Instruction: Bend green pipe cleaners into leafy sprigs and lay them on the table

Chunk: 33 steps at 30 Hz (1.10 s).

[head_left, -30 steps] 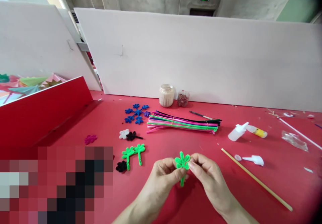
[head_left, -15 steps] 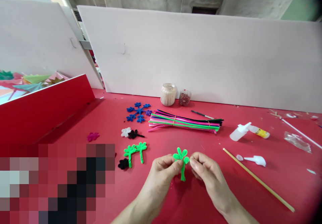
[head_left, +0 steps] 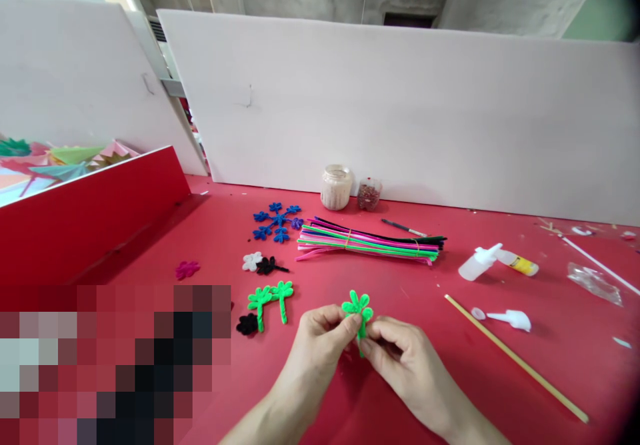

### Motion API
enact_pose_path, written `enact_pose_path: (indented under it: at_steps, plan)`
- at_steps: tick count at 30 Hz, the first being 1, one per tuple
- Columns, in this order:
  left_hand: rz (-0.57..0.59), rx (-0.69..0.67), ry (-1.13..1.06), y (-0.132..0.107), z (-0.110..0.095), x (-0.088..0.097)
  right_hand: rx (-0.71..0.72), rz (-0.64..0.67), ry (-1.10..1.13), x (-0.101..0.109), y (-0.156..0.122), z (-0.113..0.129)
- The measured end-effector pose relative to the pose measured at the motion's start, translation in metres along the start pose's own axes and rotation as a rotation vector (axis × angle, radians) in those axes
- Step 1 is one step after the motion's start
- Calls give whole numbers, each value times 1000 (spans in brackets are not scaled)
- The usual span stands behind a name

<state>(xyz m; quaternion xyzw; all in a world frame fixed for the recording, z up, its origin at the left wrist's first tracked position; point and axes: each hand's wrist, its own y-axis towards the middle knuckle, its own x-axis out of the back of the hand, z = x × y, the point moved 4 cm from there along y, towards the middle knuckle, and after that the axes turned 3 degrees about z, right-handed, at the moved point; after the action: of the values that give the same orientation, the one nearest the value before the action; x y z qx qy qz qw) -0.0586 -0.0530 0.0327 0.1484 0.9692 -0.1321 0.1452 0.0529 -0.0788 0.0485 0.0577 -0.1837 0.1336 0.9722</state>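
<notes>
Bright-green, fuzzy pipe-cleaner flower with a narrow stem (head_left: 358,303) is held over the flat red tabletop (head_left: 320,288). Its petal base is pinched by the left hand (head_left: 325,338) from eight o'clock, its stem by the right hand (head_left: 407,355) from four; the long axis is aligned twelve-to-six, petals at twelve.

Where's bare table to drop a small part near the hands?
Mostly bare: red table between right hand and wooden stick; also between the pipe-cleaner bundle and the held green flower. Crowded: left of the left hand, where two green flowers and a black flower bunch together.
</notes>
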Motion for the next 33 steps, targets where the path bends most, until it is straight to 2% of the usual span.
enact_pose_path:
  at_steps: [4,11,17,21,25,29,33]
  plan:
    - [15,33,63,2,-1,1,-67,76,65,0,-2,-3]
    - [48,72,98,3,3,4,-148,130,95,1,-5,-10]
    - [50,84,27,3,8,5,-183,141,184,-2,-3,-11]
    - [88,76,-19,3,13,2,-166,134,205,-3,-3,-9]
    - [59,47,-76,1,10,-3,-136,118,242,-7,-3,-9]
    - [24,6,-89,-1,4,-5,-170,42,254,-13,-2,-14]
    - [52,21,-138,-2,6,-5,-161,2,254,-13,-1,-15]
